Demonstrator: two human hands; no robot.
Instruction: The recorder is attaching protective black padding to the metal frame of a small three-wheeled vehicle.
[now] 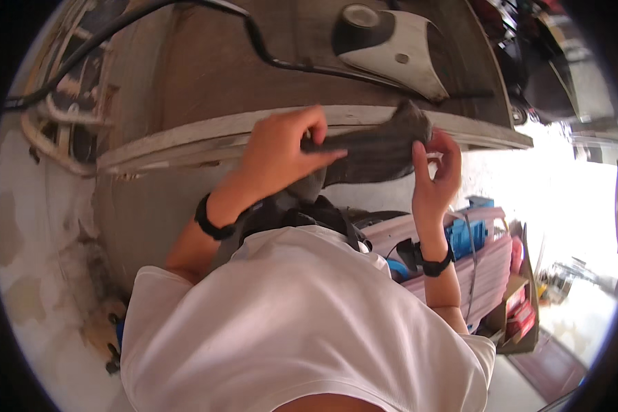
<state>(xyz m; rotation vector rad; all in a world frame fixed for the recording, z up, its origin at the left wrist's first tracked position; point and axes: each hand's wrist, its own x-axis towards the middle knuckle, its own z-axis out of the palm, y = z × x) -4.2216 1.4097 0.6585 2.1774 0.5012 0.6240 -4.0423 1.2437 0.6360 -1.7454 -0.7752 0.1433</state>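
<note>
A dark grey, limp piece of cloth [374, 154] is stretched between my two hands, in front of my waist and near the wooden edge. Its exact kind I cannot make out. My left hand [278, 147] grips the left end between thumb and curled fingers. At the other end, my right hand [438, 172] pinches the cloth's bunched-up corner between thumb and fingers. Both wrists carry black bands.
Ahead, a wooden-edged bench [206, 134] bears a white and dark shell-like part [398, 58] with a round cap. A bent black tube [254, 34] crosses above it. To the right are a pink ribbed stack [484, 275], a blue object [465, 237] and a cardboard box [499, 323].
</note>
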